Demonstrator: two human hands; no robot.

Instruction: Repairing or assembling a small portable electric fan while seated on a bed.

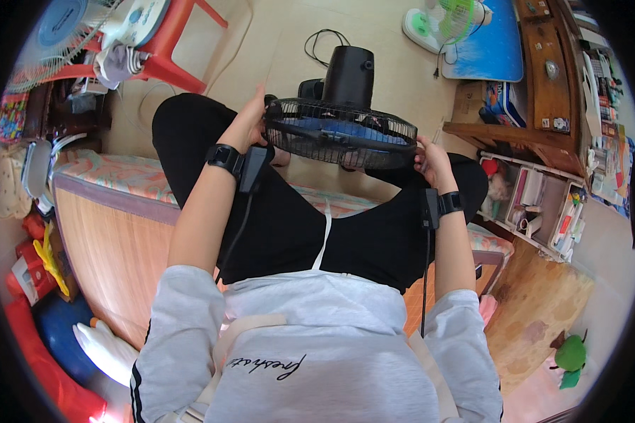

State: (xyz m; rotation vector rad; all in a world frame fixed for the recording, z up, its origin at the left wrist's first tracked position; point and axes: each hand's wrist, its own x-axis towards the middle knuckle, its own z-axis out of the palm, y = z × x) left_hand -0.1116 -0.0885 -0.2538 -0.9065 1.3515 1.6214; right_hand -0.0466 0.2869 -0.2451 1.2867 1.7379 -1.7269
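A black electric fan is between my knees, its round wire guard seen nearly edge-on with blue blades showing inside. A thick black cylindrical part rises behind the guard. My left hand grips the guard's left rim, its thumb side upward and some fingers hidden behind the rim. On the opposite side, my right hand has its fingers bent and closed on the right rim. Each wrist wears a black strap with a small black box and a cable.
I sit on a patterned mat at a wooden edge. A red plastic stool with another fan's parts stands at the far left. At the far right are a green-and-white fan, a blue board and a wooden cabinet. A cord lies behind the fan.
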